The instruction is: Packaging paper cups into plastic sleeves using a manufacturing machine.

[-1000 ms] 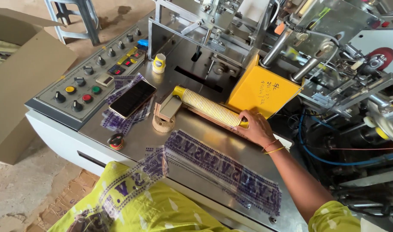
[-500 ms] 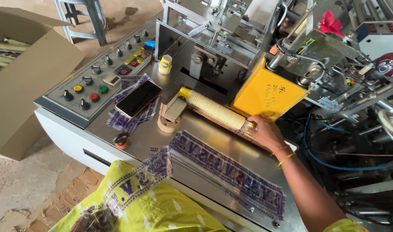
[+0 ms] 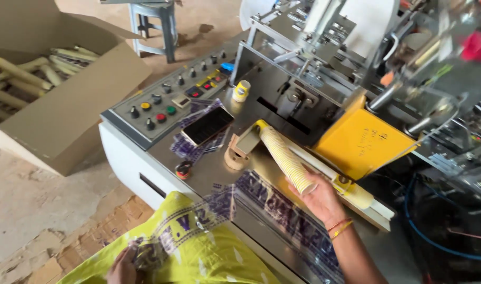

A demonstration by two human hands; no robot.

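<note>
At centre, the right hand [image 3: 320,199] closes around the near end of a long stack of nested paper cups [image 3: 283,158], lifted slantwise off the machine's steel surface [image 3: 214,171]. Near left, the left hand [image 3: 122,268] pinches a yellow printed bag [image 3: 198,247], apparently by its mouth. Squeezed too lightly, the stack could buckle and spill cups. Room is tight: the yellow guard [image 3: 361,142] stands just right, the phone [image 3: 208,125] lies left; open room remains only toward the near edge.
</note>
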